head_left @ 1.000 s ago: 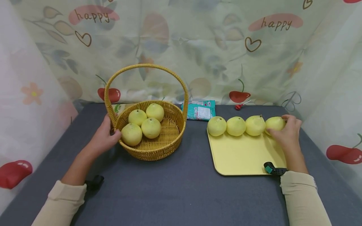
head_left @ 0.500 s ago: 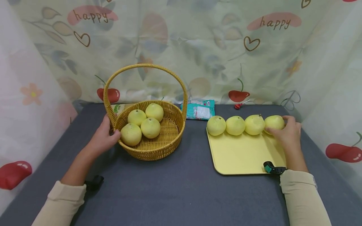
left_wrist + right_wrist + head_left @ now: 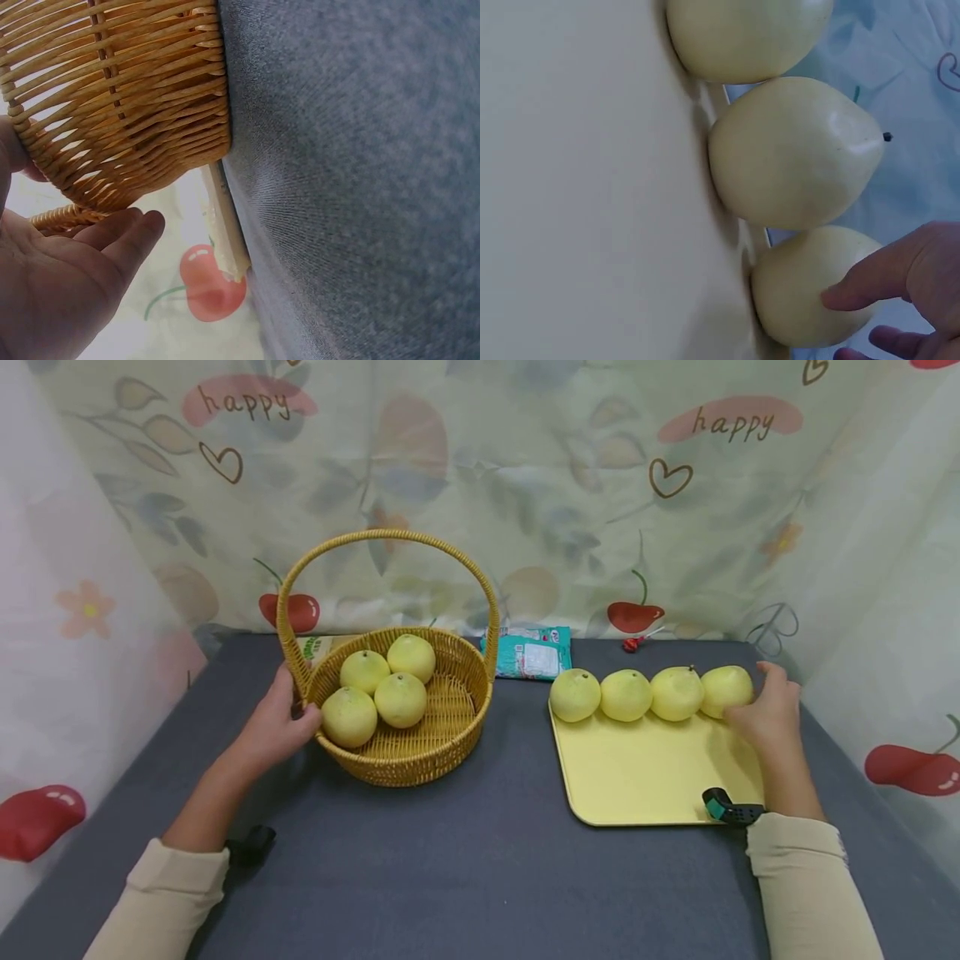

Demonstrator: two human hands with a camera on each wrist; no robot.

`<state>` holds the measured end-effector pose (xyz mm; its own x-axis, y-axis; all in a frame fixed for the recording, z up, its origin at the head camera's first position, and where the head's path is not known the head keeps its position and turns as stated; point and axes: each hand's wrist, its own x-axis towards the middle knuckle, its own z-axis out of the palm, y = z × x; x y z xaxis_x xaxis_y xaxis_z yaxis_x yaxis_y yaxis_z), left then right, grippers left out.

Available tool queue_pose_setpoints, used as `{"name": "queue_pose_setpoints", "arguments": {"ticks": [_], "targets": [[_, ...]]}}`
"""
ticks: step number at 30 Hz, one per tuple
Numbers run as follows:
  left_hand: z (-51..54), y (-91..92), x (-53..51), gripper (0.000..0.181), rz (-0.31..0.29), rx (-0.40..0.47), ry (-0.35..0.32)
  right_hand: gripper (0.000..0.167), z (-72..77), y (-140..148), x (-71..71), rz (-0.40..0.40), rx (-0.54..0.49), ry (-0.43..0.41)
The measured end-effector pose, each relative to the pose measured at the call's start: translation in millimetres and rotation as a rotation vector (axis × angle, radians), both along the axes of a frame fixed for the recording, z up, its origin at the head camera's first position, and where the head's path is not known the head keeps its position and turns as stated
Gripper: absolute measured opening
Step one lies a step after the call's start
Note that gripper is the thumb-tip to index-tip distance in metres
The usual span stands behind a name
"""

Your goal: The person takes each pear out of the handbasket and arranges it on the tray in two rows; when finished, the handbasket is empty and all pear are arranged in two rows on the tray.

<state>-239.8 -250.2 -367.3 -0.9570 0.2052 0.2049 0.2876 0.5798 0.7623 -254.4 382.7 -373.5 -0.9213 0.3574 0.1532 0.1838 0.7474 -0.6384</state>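
The left hand [image 3: 281, 722] grips the wicker basket [image 3: 405, 770] at its left rim, by the foot of the tall handle; in the left wrist view the hand [image 3: 67, 285] has its thumb and fingers around the woven edge [image 3: 150, 97]. Several yellow-green round fruits [image 3: 401, 700] lie in the basket, mostly to its left. On the yellow tray [image 3: 652, 777], more such fruits stand in a row along the back edge. Beside the rightmost fruit [image 3: 726, 691] is the right hand [image 3: 772, 714], fingers spread off it. The right wrist view has the thumb [image 3: 870, 281] over that fruit [image 3: 802, 300], contact unclear.
A teal packet [image 3: 531, 653] lies behind, between basket and tray. A red lollipop [image 3: 632, 644] is behind the tray, and a pale green packet [image 3: 315, 647] is partly hidden behind the basket. Patterned curtains [image 3: 480, 485] enclose the dark cloth-covered table [image 3: 465, 877].
The right hand's fingers have loosened from the rightmost fruit and shifted slightly right. That fruit has turned a little and sits slightly further left. The left hand and basket have stayed put.
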Motion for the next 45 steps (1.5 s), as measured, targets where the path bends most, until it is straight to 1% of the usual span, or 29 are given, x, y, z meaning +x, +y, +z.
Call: {"name": "queue_pose_setpoints", "arguments": {"ticks": [5, 8, 12, 15, 17, 19, 25, 28, 30, 34, 35, 37, 39, 41, 43, 45], "targets": [[-1.5, -2.3, -1.5, 0.078, -0.015, -0.004, 0.008, 0.087, 12.6, -11, -1.7, 0.015, -0.001, 0.058], [-2.2, -3.2, -2.6, 0.079, -0.022, -0.002, 0.013, 0.08, 20.8, -22, -0.9, 0.02, -0.021, 0.129], [-2.7, -1.3, -5.7, 0.079, -0.036, 0.0, 0.016, 0.058, 35.4, -38, 4.9, 0.056, -0.036, 0.245], [-1.9, 0.7, -6.8, 0.079, -0.038, 0.001, 0.012, 0.042, 47.3, -53, 11.0, 0.124, -0.018, 0.303], [-1.1, 1.1, -6.5, 0.079, -0.035, 0.002, 0.007, 0.035, 53.3, -67, 13.7, 0.189, 0.004, 0.321], [0.1, 0.7, -5.0, 0.079, -0.025, 0.002, 0.004, 0.03, 56.5, -83, 14.4, 0.274, 0.032, 0.346], [0.6, -2.1, -3.3, 0.079, -0.025, 0.001, 0.014, 0.021, 58.6, -139, 12.0, 0.583, 0.086, 0.413], [0.6, -2.8, -2.6, 0.079, -0.023, 0.002, 0.017, 0.019, 57.0, -172, 10.1, 0.724, 0.122, 0.432], [0.2, -3.1, -2.3, 0.078, -0.022, -0.002, 0.023, 0.02, 54.2, -195, 8.9, 0.818, 0.155, 0.463], [-1.3, -4.0, -1.4, 0.077, -0.022, -0.004, 0.032, 0.026, 43.6, -242, 5.8, 0.969, 0.208, 0.512], [-1.8, -4.4, -1.3, 0.077, -0.021, -0.003, 0.03, 0.029, 40.3, -252, 4.5, 0.999, 0.217, 0.51], [-2.5, -4.8, -1.0, 0.077, -0.018, -0.004, 0.023, 0.035, 34.3, -271, 1.7, 1.041, 0.223, 0.469], [-2.9, -4.8, -1.0, 0.078, -0.015, -0.003, 0.015, 0.042, 29.2, -286, -1.5, 1.063, 0.221, 0.391], [-3.0, -4.6, -1.1, 0.078, -0.014, -0.002, 0.007, 0.048, 25.2, -300, -5.5, 1.071, 0.223, 0.293], [-2.5, -4.0, -0.9, 0.079, -0.017, 0.003, 0.006, 0.054, 23.5, -311, -10.4, 1.064, 0.232, 0.204], [-1.8, -3.7, -0.9, 0.078, -0.022, 0.008, 0.011, 0.06, 23.6, -320, -16.0, 1.056, 0.249, 0.135]]}}
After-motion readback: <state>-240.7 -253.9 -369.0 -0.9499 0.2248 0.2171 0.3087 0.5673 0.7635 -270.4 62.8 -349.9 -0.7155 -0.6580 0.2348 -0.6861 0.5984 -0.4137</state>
